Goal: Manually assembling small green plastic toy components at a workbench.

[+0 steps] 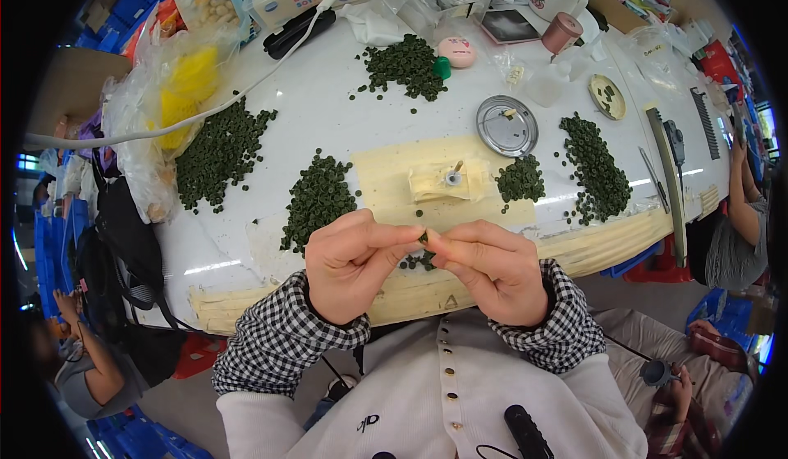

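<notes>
My left hand [355,260] and my right hand [489,267] meet fingertip to fingertip at the near edge of a white table [328,122]. Together they pinch a small dark green piece [423,238] between thumbs and forefingers. A few more green pieces [419,260] lie on the table just under my fingers. Behind my hands, on a tan taped patch, sits a small cream block [441,184] with a metal pin standing in it.
Heaps of dark green pieces lie at left [220,152], middle [318,198], back [405,66] and right [593,165]. A round metal lid [507,126] sits behind the block. Plastic bags [168,89] and a white cable [246,89] crowd the left. Other people sit at left and right.
</notes>
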`<action>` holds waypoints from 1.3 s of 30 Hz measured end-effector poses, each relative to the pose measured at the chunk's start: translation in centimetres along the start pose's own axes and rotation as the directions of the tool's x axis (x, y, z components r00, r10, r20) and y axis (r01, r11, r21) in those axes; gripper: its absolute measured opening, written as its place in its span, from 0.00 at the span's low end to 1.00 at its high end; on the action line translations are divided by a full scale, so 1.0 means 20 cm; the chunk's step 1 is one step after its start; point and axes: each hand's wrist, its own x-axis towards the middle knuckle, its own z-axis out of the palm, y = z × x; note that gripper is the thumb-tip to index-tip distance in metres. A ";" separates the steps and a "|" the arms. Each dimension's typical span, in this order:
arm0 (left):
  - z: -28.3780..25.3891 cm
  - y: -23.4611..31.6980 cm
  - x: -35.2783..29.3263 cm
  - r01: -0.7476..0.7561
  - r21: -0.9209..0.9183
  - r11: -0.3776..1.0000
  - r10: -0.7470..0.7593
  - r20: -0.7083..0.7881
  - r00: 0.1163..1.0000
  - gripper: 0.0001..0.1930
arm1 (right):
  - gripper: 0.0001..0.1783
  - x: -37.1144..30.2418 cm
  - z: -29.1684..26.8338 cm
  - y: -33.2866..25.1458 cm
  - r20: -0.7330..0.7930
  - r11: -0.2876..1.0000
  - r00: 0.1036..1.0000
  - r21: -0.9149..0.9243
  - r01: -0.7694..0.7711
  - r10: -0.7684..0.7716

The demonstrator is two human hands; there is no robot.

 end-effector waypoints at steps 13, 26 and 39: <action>0.00 0.01 0.01 0.066 0.018 0.998 -0.067 0.074 0.995 0.11 | 0.16 0.00 -0.08 -0.03 -0.054 0.989 0.998 -0.137 -0.048 0.041; -0.02 0.00 0.05 0.201 0.232 0.952 -0.269 0.315 0.910 0.07 | 0.09 -0.11 -0.22 0.00 0.069 0.758 0.994 -0.652 -0.017 0.081; -0.06 -0.04 0.07 0.712 -0.533 0.458 -0.438 0.561 0.702 0.09 | 0.09 -0.12 -0.14 0.03 -0.015 0.792 0.999 -0.611 0.022 -0.039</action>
